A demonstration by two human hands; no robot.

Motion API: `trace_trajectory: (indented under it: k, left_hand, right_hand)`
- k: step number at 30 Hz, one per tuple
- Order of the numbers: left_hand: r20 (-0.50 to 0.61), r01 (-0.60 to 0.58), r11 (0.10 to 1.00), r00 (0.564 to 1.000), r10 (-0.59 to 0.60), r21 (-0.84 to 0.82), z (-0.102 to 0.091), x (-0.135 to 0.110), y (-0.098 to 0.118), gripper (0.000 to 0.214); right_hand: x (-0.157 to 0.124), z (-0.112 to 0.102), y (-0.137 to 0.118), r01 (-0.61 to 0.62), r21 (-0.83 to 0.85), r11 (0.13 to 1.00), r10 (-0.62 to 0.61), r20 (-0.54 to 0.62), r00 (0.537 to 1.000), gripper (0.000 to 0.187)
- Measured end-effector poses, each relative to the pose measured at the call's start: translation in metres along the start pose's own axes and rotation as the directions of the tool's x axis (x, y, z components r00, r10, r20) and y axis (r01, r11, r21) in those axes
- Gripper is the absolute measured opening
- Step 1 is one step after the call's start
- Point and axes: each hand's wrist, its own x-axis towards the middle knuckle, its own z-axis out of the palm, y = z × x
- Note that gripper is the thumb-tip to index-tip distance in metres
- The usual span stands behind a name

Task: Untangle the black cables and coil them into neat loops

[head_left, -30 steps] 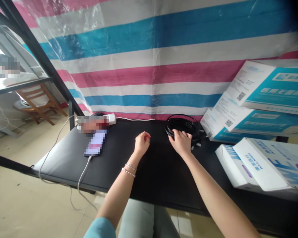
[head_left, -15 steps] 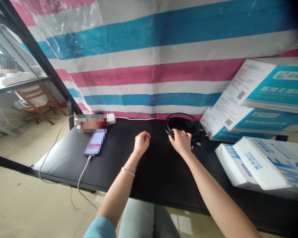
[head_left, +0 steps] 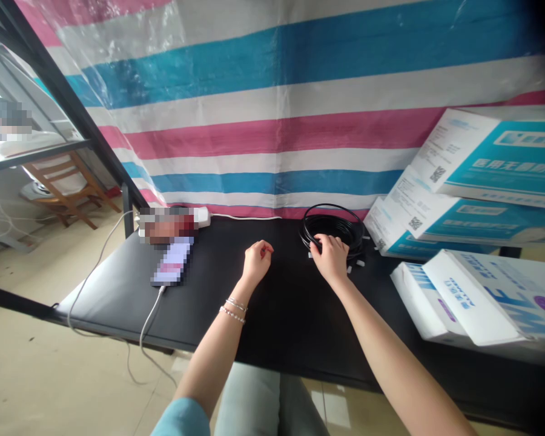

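Note:
A coil of black cable [head_left: 330, 225] lies near the back edge of the black table [head_left: 295, 327], with small white tips showing by its lower edge. My right hand [head_left: 330, 257] is closed over the near side of the coil, its fingers curled around some of the strands; the fingertips are partly hidden. One loop stands up higher than the others at the back. To the left of the coil, my left hand [head_left: 257, 260] is held in a loose fist above the table, apart from the cable. I see nothing in it.
At the left lies a phone [head_left: 175, 263] with a white charging cable [head_left: 151, 318] running off the table's front edge. A white power strip [head_left: 202, 217] sits behind it. White-and-blue boxes [head_left: 440, 175] are stacked at the right. A striped sheet [head_left: 236, 133] hangs behind.
A cable loop at the back of the coil has risen slightly, and my right hand has shifted a little on the strands. My left hand keeps its closed pose.

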Motion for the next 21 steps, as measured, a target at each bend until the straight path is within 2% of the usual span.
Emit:
trace_trajectory:
  k: [7, 12, 16, 18, 21]
  left_hand:
    - [0.000, 0.001, 1.000, 1.000, -0.001, -0.007, 0.001, 0.001, -0.002, 0.015]
    - [0.004, 0.000, 1.000, 1.000, 0.000, 0.009, 0.001, 0.001, -0.002, 0.015]
    - [0.010, -0.005, 1.000, 1.000, 0.005, 0.016, 0.000, 0.001, 0.000, 0.016]
    - [0.014, -0.007, 1.000, 1.000, 0.007, 0.016, 0.000, 0.001, 0.001, 0.015]
    - [0.016, -0.009, 1.000, 1.000, 0.009, 0.019, 0.000, 0.001, 0.001, 0.015]
  right_hand:
    - [0.005, -0.003, 0.005, -0.023, 0.108, 0.994, 0.022, 0.014, 1.000, 0.019]
    - [0.007, -0.012, 0.007, -0.030, -0.004, 1.000, 0.031, 0.109, 0.994, 0.022]
    - [0.008, -0.020, 0.011, -0.006, -0.052, 0.999, 0.016, 0.193, 0.981, 0.016]
    - [0.010, -0.022, 0.013, 0.003, -0.021, 1.000, 0.001, 0.182, 0.983, 0.014]
    - [0.012, -0.025, 0.015, 0.003, 0.029, 1.000, -0.006, 0.100, 0.995, 0.015]
